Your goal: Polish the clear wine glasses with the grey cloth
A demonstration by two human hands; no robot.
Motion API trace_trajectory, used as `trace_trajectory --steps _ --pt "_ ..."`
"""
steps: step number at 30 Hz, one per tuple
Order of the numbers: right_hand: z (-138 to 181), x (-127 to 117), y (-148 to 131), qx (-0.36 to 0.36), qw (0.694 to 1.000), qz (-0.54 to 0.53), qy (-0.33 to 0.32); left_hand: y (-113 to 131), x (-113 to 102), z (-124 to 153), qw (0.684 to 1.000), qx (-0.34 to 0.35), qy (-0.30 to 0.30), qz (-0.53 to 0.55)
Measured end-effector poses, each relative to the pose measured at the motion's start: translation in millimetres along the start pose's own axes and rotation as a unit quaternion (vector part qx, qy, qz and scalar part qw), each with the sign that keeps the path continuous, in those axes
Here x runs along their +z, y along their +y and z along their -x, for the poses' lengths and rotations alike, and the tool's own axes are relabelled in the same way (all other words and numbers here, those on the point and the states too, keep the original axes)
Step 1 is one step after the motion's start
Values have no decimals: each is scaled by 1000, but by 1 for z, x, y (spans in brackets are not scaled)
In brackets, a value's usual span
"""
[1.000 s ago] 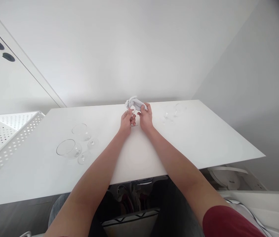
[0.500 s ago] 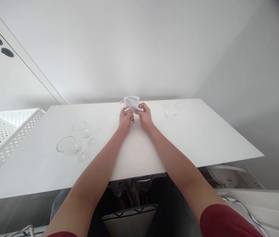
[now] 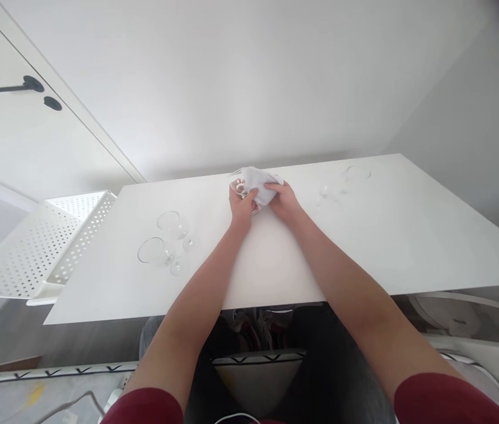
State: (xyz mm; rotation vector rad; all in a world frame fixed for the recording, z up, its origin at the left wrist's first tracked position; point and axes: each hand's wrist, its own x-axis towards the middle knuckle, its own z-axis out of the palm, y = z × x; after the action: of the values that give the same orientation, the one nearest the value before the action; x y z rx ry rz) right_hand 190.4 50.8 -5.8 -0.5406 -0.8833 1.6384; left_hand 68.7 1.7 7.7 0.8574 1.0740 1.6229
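Observation:
Over the far middle of the white table (image 3: 271, 253), my left hand (image 3: 243, 206) is closed around a clear stemmed glass (image 3: 239, 187). My right hand (image 3: 283, 199) pinches a white cloth (image 3: 260, 184), which is draped over the glass and hides most of its bowl. Left of my arms stand two clear stemmed glasses, a nearer glass (image 3: 154, 251) and a farther glass (image 3: 172, 224). On the right part of the table is another faint clear glass (image 3: 357, 174); its outline is hard to make out.
A white perforated rack (image 3: 28, 259) adjoins the table's left end. Behind the table is a plain wall (image 3: 253, 82), with a door handle (image 3: 28, 85) at upper left. My legs are under the near table edge. A cable (image 3: 72, 403) lies at lower left.
My view has shifted left and tilted, so the table and glasses appear farther right. The cloth now spreads over more of the glass, with my right hand closer against it.

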Motion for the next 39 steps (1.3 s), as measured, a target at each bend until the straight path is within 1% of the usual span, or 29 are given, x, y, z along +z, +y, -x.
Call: trace_trajectory --steps 2,4,7,10,12,15,18,20,21,23,25,27,29,30,32,33,34,35,36,39 --pt "-4 -3 2 -22 999 9 36 0 -3 -1 1000 0 28 -13" --pt "-8 -5 4 -13 998 13 59 -1 -4 -3 999 2 40 -32" --pt "-13 -6 5 -2 996 -4 93 -4 -3 -5 998 6 40 -37" --pt "-13 -4 1 -38 993 -23 107 -8 -1 -8 999 -12 24 18" --pt "-10 -3 -2 -47 994 -13 93 -9 1 -9 999 -28 -3 39" --pt "-6 0 -4 -28 996 13 84 -7 1 -8 999 -25 -35 15" --pt "-4 2 -2 -4 996 15 85 -4 -1 -7 1000 -13 -16 -5" --pt "-5 3 -2 -1 997 11 72 -4 -2 -7 1000 -19 -11 -15" --pt "-5 4 -3 -5 998 13 59 -5 -2 -7 999 -28 -22 -19" --pt "-3 5 -5 -12 999 29 26 -7 -1 -7 996 -52 -62 -22" --pt "0 7 -8 -3 999 54 -6 -8 1 -6 992 -71 -100 -30" --pt "3 9 -9 7 997 73 -22 -9 2 -4 991 -59 -108 -60" --pt "5 11 -8 -19 996 87 1 -8 2 -1 989 -16 -96 -111" --pt "6 12 -7 -53 994 96 29 -7 1 1 986 10 -90 -138" --pt "5 13 -5 -137 978 121 96 -4 0 5 977 55 -87 -184" --pt "4 12 -5 -169 969 132 123 -3 -1 7 974 70 -88 -199" --pt "3 11 -5 -184 963 137 140 -2 -2 8 971 79 -89 -206" --pt "2 10 -5 -177 964 131 148 -1 -2 8 971 79 -90 -206" --pt "0 8 -7 -151 971 114 146 -1 -2 8 973 69 -91 -202" --pt "-3 4 -10 -30 994 39 96 -3 0 5 981 7 -106 -162"
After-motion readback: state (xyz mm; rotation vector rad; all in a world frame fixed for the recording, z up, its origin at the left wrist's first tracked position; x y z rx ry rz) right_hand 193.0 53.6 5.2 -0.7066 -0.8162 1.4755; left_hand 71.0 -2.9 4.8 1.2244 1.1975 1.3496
